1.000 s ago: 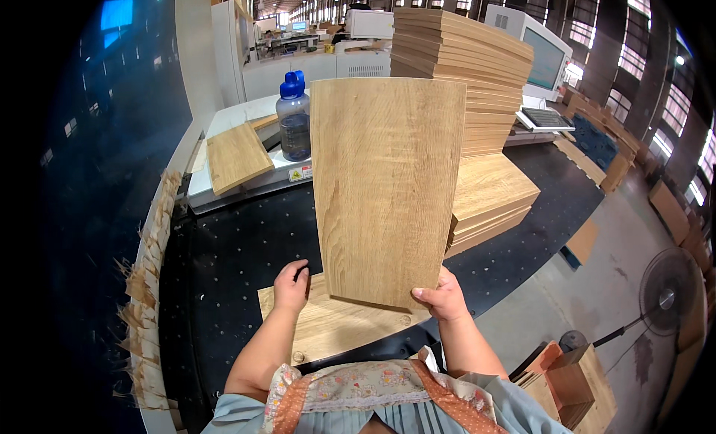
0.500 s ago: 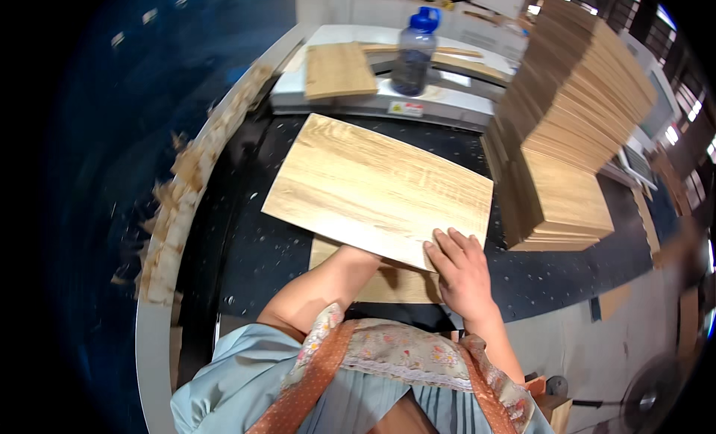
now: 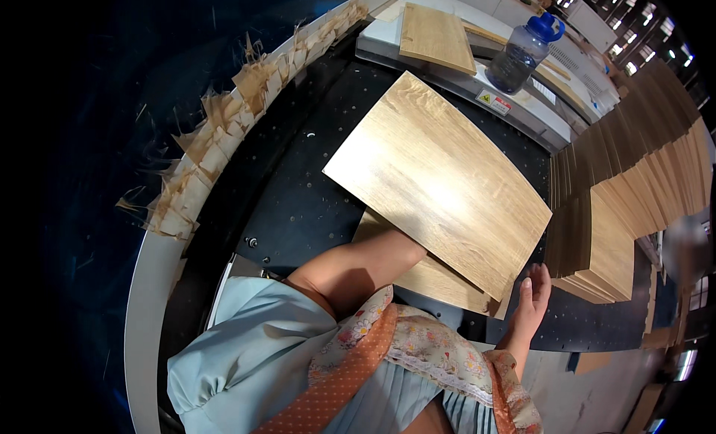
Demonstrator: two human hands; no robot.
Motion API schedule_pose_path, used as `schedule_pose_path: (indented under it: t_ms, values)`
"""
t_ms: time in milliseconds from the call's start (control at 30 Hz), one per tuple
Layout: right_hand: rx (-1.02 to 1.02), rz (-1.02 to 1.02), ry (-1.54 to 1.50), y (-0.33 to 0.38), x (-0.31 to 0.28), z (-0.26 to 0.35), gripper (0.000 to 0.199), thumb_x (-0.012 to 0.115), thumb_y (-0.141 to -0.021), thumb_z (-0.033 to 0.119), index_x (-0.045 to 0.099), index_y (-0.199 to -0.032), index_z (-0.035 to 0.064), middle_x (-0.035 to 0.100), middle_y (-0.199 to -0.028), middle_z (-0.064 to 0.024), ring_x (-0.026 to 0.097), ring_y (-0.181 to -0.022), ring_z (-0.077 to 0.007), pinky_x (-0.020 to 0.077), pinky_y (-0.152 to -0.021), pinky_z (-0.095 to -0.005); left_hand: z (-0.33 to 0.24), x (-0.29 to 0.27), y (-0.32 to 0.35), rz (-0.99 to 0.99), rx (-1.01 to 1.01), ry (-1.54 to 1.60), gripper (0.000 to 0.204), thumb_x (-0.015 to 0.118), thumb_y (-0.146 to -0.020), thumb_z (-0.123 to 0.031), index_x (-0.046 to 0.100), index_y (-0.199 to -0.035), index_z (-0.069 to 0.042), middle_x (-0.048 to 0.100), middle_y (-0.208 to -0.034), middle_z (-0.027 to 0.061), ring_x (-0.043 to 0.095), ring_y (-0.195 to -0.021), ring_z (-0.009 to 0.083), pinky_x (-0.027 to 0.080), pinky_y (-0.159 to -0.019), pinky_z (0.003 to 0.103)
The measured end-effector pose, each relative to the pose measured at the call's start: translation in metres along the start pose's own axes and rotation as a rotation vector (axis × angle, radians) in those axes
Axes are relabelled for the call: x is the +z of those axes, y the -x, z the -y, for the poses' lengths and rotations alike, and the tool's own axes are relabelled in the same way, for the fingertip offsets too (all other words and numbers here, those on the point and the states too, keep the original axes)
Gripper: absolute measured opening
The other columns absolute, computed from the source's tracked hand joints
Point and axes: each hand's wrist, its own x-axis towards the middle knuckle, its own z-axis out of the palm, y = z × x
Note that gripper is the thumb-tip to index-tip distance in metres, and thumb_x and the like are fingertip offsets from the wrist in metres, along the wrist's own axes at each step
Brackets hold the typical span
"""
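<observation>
Head — grained board [image 3: 440, 184], left hand [image 3: 409, 247] seemingly beneath

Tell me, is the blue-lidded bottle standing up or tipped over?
Standing up: the bottle rests base-down on the white ledge, blue lid on top.

A bare left forearm [image 3: 365, 266] extends under a flat tan wood-grain board [image 3: 440, 180]; the bare right hand [image 3: 532, 300] is near its edge.
</observation>
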Motion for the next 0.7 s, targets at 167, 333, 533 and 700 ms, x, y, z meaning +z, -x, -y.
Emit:
schedule_pose_path:
  t_ms: [167, 333, 533, 700]
  values:
    - [0.396, 0.316, -0.773, 0.006, 0.013, -0.005, 0.057, 0.066, -0.082, 0.018, 0.040, -0.128, -0.0021, 0.053, -0.122, -0.0154, 0.053, -0.113, -0.0273, 0.0445, -0.095, -0.0403, 0.002, -0.003, -0.001, 0.002, 0.006, 0.007, 0.050, 0.041, -0.095, -0.034, 0.035, -0.136, -0.006, 0.040, -0.137, 0.0164, 0.044, -0.123, 0.0321, 0.038, -0.102, 0.047]
    - [0.438, 0.209, -0.932, 0.016, 0.038, -0.004, 0.062, 0.060, -0.077, 0.002, 0.035, -0.133, -0.0006, 0.050, -0.125, -0.0185, 0.051, -0.115, -0.0331, 0.0441, -0.097, -0.0438, -0.002, -0.012, 0.005, 0.006, 0.012, 0.005, 0.050, 0.042, -0.095, -0.033, 0.034, -0.136, -0.006, 0.039, -0.138, 0.0175, 0.044, -0.124, 0.0324, 0.038, -0.102, 0.047]
    - [0.386, 0.169, -0.928, 0.013, 0.044, 0.003, 0.067, 0.059, -0.075, 0.003, 0.030, -0.135, -0.0019, 0.045, -0.130, -0.0187, 0.045, -0.121, -0.0333, 0.0353, -0.103, -0.0444, -0.036, -0.048, 0.048, 0.204, 0.023, -0.180, 0.050, 0.043, -0.094, -0.032, 0.034, -0.136, -0.006, 0.038, -0.139, 0.0187, 0.043, -0.124, 0.0328, 0.039, -0.101, 0.047]
    - [0.258, 0.188, -0.832, -0.002, 0.042, 0.000, 0.066, 0.059, -0.074, 0.007, 0.033, -0.134, -0.0022, 0.047, -0.129, -0.0187, 0.047, -0.119, -0.0335, 0.0367, -0.102, -0.0437, -0.059, -0.017, 0.076, 0.495, -0.145, -0.307, 0.063, 0.065, -0.083, -0.023, 0.035, -0.134, 0.000, 0.045, -0.132, 0.0194, 0.046, -0.122, 0.0308, 0.040, -0.101, 0.045]
